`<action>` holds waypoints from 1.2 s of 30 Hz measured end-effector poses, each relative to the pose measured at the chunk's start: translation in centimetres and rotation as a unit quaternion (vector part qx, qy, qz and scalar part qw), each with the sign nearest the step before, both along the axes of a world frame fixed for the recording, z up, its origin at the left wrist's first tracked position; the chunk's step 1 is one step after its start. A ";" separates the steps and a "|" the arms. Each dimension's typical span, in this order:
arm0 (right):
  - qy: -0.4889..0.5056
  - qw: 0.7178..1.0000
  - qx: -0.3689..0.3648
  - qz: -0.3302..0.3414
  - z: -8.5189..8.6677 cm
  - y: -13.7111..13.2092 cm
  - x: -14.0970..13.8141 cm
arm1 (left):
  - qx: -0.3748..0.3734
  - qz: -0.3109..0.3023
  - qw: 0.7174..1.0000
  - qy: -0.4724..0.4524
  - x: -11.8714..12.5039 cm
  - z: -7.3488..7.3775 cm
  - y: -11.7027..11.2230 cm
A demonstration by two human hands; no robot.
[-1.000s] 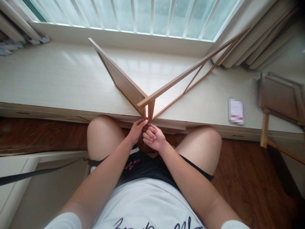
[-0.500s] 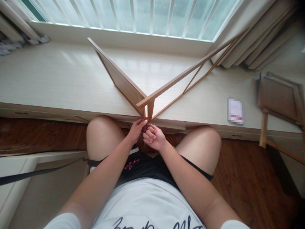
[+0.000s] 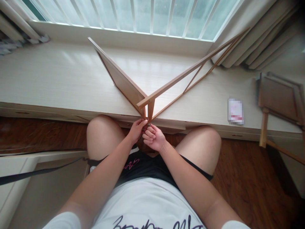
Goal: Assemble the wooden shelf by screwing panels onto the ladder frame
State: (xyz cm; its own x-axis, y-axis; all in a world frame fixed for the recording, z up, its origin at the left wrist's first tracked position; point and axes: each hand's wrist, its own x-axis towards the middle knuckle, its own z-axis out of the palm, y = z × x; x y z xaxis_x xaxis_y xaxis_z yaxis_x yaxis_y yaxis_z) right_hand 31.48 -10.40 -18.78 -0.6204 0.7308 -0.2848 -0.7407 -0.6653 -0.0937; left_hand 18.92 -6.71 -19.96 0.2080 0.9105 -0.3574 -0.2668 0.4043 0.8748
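A wooden folding frame point(image 3: 176, 80) stands on the white ledge in a V shape, with a solid panel point(image 3: 124, 84) as its left half and an open frame as its right half. The two halves meet at the ledge's front edge. There my left hand point(image 3: 137, 130) is closed in a pinch at the lower near corner of the wood. Just beside it, my right hand point(image 3: 154, 137) has its fingers curled and thumb and forefinger pinched together at the same corner. Something thin and small shows at its fingertips, too small to name.
The white ledge point(image 3: 59, 76) runs under a barred window point(image 3: 143, 16). A pack with a blurred label point(image 3: 235, 110) lies on its right part. Farther right stands a folded wooden piece point(image 3: 278, 98) with legs. Curtains point(image 3: 259, 38) hang at both sides. Dark wood floor point(image 3: 247, 171) lies below.
The right hand's fingers have shifted very slightly. The left hand and the wooden frame look the same.
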 end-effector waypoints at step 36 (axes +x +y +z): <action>0.017 0.999 0.026 -0.012 -0.1 -0.1 -0.2 | -0.009 0.012 1.000 -0.003 0.1 0.0 0.1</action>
